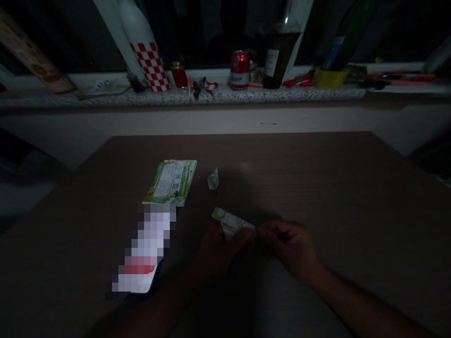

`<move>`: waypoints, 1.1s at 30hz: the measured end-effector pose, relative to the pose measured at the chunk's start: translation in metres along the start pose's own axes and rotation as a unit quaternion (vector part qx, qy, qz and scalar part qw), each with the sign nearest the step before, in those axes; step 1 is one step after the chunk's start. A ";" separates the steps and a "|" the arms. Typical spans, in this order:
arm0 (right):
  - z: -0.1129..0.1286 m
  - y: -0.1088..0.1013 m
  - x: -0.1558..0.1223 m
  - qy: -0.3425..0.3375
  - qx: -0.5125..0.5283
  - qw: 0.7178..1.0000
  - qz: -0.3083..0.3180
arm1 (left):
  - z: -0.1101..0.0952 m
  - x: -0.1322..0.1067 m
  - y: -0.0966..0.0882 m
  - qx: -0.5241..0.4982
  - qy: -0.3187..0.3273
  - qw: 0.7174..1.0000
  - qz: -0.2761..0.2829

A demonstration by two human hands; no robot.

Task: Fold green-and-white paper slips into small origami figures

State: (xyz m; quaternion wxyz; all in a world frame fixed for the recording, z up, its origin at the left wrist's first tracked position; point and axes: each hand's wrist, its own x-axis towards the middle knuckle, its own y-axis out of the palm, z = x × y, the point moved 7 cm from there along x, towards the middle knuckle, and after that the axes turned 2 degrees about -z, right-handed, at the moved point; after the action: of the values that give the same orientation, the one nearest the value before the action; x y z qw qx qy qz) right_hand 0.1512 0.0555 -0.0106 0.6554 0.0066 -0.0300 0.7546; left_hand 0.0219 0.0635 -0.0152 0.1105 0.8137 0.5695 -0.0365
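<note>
Both hands meet low in the middle of a dim brown table [317, 178]. My left hand [216, 249] and my right hand [291, 246] pinch a small folded piece of printed paper [230, 222], green and white with a red mark. The fingers of both hands are closed on it. A tiny folded paper figure [213, 179] stands on the table beyond the hands. A green and white stack of printed leaflets [171, 182] lies to the left of it.
A blurred-out flat item [143, 253] lies at the left of my left arm. On the stone windowsill [176, 97] behind stand a red can [240, 69], a dark bottle [277, 58], a red-checked container [152, 65] and assorted small items.
</note>
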 end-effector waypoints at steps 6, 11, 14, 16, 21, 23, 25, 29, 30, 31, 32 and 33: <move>0.025 0.003 -0.005 -0.207 -0.236 0.948 0.058 | 0.016 0.001 -0.005 -0.084 -0.100 0.991 -0.013; 0.029 0.011 -0.009 -0.285 -0.397 0.866 0.105 | 0.021 0.002 -0.001 -0.136 -0.150 0.979 -0.001; 0.027 0.013 -0.010 -0.296 -0.432 0.844 0.115 | 0.020 0.002 0.000 -0.141 -0.145 0.979 0.022; 0.026 0.010 -0.009 -0.295 -0.424 0.850 0.107 | 0.018 0.000 0.000 -0.104 -0.134 0.984 0.048; 0.030 -0.001 -0.006 -0.305 -0.348 0.883 0.083 | -0.018 -0.003 -0.025 0.231 0.061 0.968 -0.077; 0.032 -0.003 -0.005 -0.301 -0.326 0.892 0.081 | -0.044 -0.011 -0.029 0.343 0.197 0.906 -0.150; 0.034 -0.003 -0.006 -0.301 -0.309 0.898 0.087 | -0.057 -0.016 -0.027 0.385 0.271 0.868 -0.158; 0.037 0.001 -0.007 -0.300 -0.291 0.902 0.103 | -0.051 -0.007 -0.017 0.378 0.238 0.893 -0.045; 0.037 0.001 -0.007 -0.298 -0.290 0.904 0.104 | -0.045 -0.004 -0.016 0.367 0.205 0.907 -0.017; 0.037 0.001 -0.007 -0.297 -0.288 0.905 0.104 | -0.040 -0.002 -0.015 0.354 0.171 0.920 0.000; 0.037 0.000 -0.007 -0.298 -0.284 0.906 0.101 | -0.035 0.000 -0.016 0.340 0.137 0.930 0.008; 0.037 0.000 -0.006 -0.298 -0.279 0.908 0.096 | -0.031 0.000 -0.016 0.324 0.106 0.940 0.012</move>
State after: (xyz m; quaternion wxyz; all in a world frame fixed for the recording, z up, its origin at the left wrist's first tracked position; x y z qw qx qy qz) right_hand 0.1513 0.0471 0.0262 0.5157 0.0450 -0.4334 0.7377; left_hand 0.0047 0.0760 0.0122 -0.2196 0.8115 0.5254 -0.1312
